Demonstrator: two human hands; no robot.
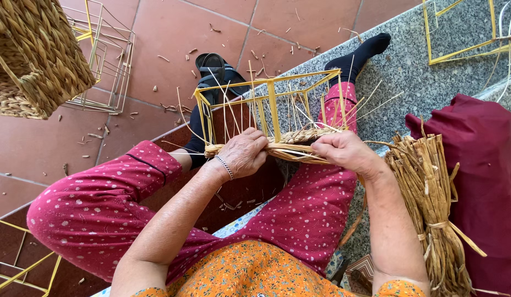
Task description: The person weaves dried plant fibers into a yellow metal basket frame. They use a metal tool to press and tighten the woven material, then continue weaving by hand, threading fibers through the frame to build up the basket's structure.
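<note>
Outdoors or on a porch: terracotta tiled floor [173, 33] littered with straw scraps, meeting a speckled grey granite step [415, 71] used as the seat and surface. Upper left, a finished woven straw basket [29, 60], coarse braided texture, beside a bare yellow and white wire frame [109, 60]. More yellow wire frames at upper right [459, 33] and lower left [18, 269]. To the right on the granite, a bundle of dry tan straw [431, 198] tied near its lower end, lying against a dark red cloth [486, 165]. Pink dotted trousers [101, 209], orange flowered top, black socks, a black sandal [214, 69] on the tiles. Across the knees, a rectangular yellow wire basket frame [272, 104], thin pale straws standing loose among its bars, a thick twisted straw rope [288, 147] running along its near lower edge. Left hand [241, 154], thin bracelet at the wrist, fingers curled shut over the left end of the rope. Right hand [346, 151] closed on the rope's right end, fingers pinching the strands against the frame's corner. Rope stretched between both hands, touching each.
</note>
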